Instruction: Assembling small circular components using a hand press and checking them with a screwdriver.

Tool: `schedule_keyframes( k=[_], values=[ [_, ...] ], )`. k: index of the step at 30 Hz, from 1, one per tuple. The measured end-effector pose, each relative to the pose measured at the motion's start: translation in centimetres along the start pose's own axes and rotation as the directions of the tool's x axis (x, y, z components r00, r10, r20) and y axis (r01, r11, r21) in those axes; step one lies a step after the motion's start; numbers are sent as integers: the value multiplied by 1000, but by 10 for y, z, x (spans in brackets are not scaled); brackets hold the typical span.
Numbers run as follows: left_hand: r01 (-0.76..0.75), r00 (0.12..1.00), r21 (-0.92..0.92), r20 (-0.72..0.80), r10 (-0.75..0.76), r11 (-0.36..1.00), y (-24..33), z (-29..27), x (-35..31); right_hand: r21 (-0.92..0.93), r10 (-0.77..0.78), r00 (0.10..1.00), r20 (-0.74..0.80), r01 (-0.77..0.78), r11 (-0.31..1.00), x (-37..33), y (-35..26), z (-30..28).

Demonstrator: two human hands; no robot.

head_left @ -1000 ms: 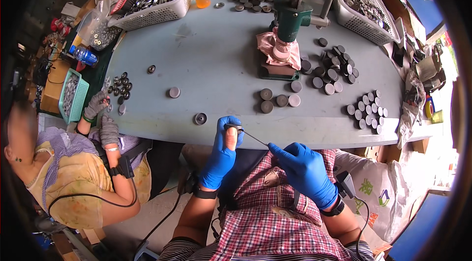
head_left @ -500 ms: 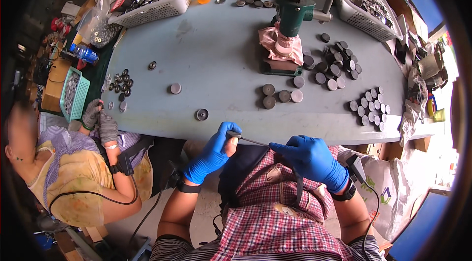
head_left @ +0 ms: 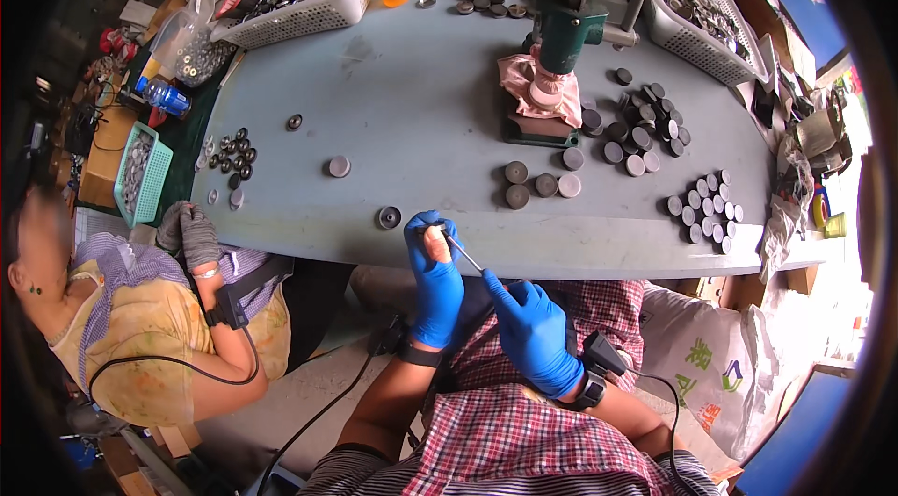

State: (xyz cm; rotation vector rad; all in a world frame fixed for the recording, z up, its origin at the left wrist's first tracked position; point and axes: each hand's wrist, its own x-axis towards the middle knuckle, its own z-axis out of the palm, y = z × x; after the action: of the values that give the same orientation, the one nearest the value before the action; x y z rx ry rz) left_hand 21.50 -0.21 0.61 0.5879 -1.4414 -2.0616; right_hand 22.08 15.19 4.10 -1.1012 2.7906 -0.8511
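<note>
My left hand (head_left: 435, 286), in a blue glove with the thumb bare, is closed on a small dark disc that its fingers mostly cover. From the right, my blue-gloved right hand (head_left: 537, 335) grips a thin metal-shafted tool (head_left: 465, 253); its handle is hidden in the palm. The shaft's tip meets the disc by my left thumb. Both hands are at the table's near edge. Just beyond my left hand, a dark round cup-like part (head_left: 389, 217) lies on the table, and a paler round cap (head_left: 339, 166) sits farther off.
A green hand press (head_left: 561, 57) wrapped in pink cloth stands on the grey table (head_left: 402, 103). Dark round caps (head_left: 708, 206) lie in groups around it. White baskets (head_left: 318, 14) of metal parts stand at the back. At left sits another person, with wrapped hands (head_left: 190, 232) by the table edge.
My right hand has moved left and nearer my body, so the tool now slants more steeply. My left hand has turned more upright, hiding more of the disc.
</note>
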Motion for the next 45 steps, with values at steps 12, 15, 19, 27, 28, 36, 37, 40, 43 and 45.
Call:
schedule_keyframes(
  k=[12, 15, 19, 27, 28, 36, 37, 40, 43, 45],
  values=[
    [288, 932, -27, 239, -274, 957, 49, -16, 13, 186, -196, 976, 97, 175, 967, 33, 53, -50],
    [298, 919, -28, 280, -279, 954, 50, -22, 15, 62, -251, 966, 64, 248, 967, 31, 50, -49],
    [399, 902, -219, 270, -337, 890, 41, -28, 17, 60, -252, 966, 63, 248, 967, 18, 49, -48],
    [337, 859, 64, 387, -335, 939, 52, -28, 11, -8, -245, 965, 91, 246, 969, 21, 36, -70],
    [364, 871, -16, 361, -334, 931, 54, -26, 10, -7, -245, 965, 91, 247, 969, 22, 35, -72],
    [406, 862, -49, 354, -364, 913, 62, -27, 7, -5, -277, 958, 80, 278, 961, 23, 40, -73],
    [412, 859, -88, 369, -354, 907, 63, -21, 5, -4, -276, 958, 81, 277, 961, 22, 41, -71],
    [415, 854, -101, 385, -349, 904, 64, -16, 4, 19, -259, 961, 98, 258, 966, 19, 42, -66],
    [311, 912, -2, 281, -298, 951, 59, -15, 5, 8, -229, 968, 103, 229, 973, 13, 35, -68],
    [250, 958, 66, 127, -257, 966, 56, -13, 9, -1, -216, 973, 83, 217, 976, 11, 30, -70]
  ],
)
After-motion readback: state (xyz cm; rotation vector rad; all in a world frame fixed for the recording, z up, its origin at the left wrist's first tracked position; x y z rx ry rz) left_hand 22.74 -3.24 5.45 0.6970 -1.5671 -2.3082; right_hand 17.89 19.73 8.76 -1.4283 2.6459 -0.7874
